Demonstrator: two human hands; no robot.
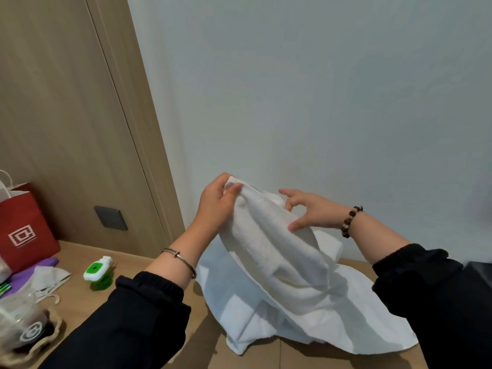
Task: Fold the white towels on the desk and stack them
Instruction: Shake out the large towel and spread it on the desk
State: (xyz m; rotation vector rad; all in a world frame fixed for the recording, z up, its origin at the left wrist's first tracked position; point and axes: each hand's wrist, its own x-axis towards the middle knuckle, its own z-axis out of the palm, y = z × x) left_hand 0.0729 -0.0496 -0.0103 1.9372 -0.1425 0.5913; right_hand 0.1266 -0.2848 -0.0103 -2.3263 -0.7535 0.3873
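While held raised above the desk [203, 351], towel [277, 265] trails onto it; left hand [217, 202] pinches the top corner, right hand [306, 212] grips the upper edge.

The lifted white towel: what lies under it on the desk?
The left hand and right hand hold the lifted towel. Under it, more white cloth lies crumpled on the wooden desk, and a folded white piece shows behind it. How many towels the heap holds is hidden.

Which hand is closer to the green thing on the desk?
Left. The left hand grips the white towel up and right of the green thing; the right hand pinches the towel farther right.
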